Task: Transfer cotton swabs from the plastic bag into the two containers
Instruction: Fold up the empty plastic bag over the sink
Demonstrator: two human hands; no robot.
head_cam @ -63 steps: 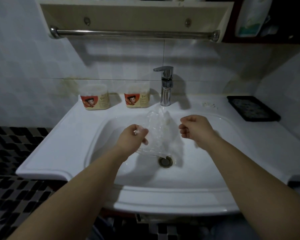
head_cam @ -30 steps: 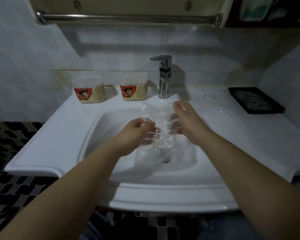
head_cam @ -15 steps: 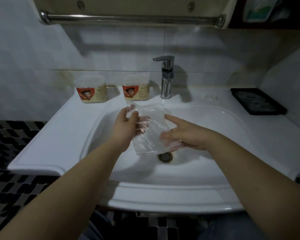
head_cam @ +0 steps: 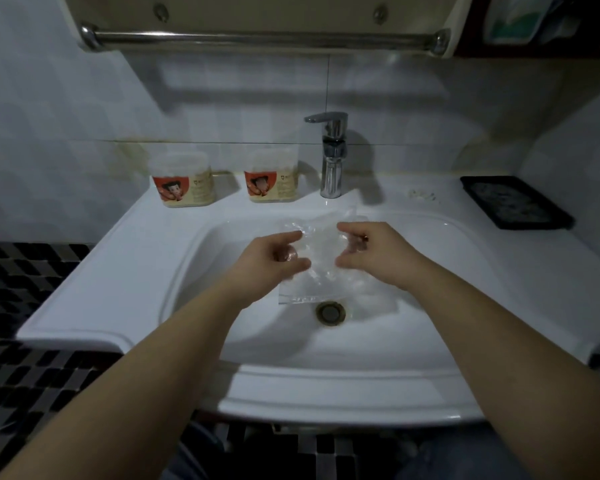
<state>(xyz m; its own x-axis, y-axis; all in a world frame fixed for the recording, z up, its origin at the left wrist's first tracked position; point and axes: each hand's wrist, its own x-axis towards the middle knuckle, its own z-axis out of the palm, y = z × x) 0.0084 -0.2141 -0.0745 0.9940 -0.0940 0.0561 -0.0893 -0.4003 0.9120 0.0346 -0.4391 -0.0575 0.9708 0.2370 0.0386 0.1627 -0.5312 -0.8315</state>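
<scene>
Change: half a second earlier the clear crinkled plastic bag [head_cam: 321,261] is gripped near its top by the left hand [head_cam: 274,261] while the right hand [head_cam: 373,254] is laid almost flat against it. Now it is taken at both sides and spread between the two hands.
Meaning for the task: the bag is judged to be pulled open or checked. No cotton swabs can be made out inside, and the film looks flat and nearly empty, so the transfer is probably at a late stage.
Left hand: the fingers are curled and the bag's left edge is pinched between thumb and fingertips. Nothing else is touched.
Right hand: the fingers are loosely curled, and the bag's right edge is pinched between thumb and forefinger.
Bag position: it is held above the white ceramic sink basin [head_cam: 201,271], at 12 o'clock of the round metal drain [head_cam: 330,312]. Its lower edge hangs close to the drain.
Containers: two squat translucent tubs with red-and-cream labels [head_cam: 182,180] [head_cam: 272,176] are stood on the rim at 10 and 11 o'clock of the drain, well apart from the bag. Whether lids are fitted cannot be told.
Surroundings: a chrome tap [head_cam: 331,157] is set at 12 o'clock and a black rectangular tray [head_cam: 515,202] at 2 o'clock.
</scene>
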